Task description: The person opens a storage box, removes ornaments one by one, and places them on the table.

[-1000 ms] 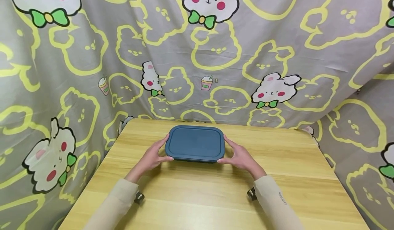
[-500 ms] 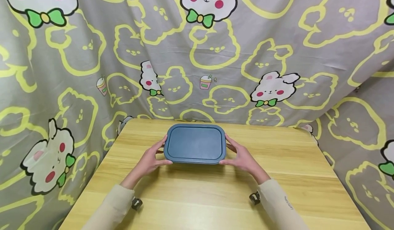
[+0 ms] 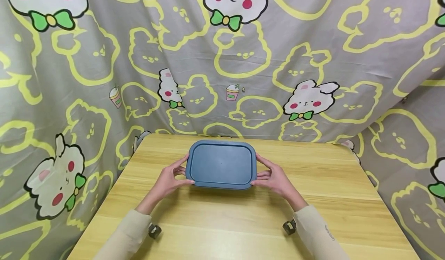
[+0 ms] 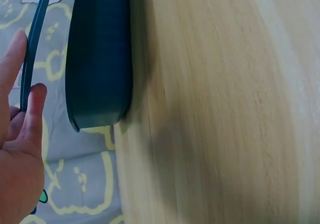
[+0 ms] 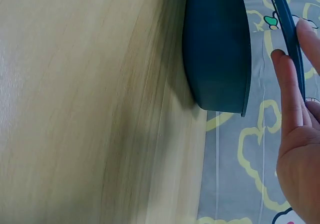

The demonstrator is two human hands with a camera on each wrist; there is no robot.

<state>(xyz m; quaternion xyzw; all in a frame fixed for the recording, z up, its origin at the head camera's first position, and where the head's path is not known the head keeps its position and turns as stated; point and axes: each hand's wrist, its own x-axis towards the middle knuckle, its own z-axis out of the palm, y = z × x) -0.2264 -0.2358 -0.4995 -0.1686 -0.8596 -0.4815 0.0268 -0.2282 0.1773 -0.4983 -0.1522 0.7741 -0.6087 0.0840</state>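
L hand (image 3: 168, 182) & R hand (image 3: 277, 180) grip blue lid (image 3: 221, 165) by short ends, long axis L-R, top up, above box (image 4: 100, 58).

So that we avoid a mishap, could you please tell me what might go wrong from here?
The lid is held at its ends by the left hand and right hand, so uneven movement could let it slip onto the box below. The lid hides the box in the head view, so a knock might go unseen.
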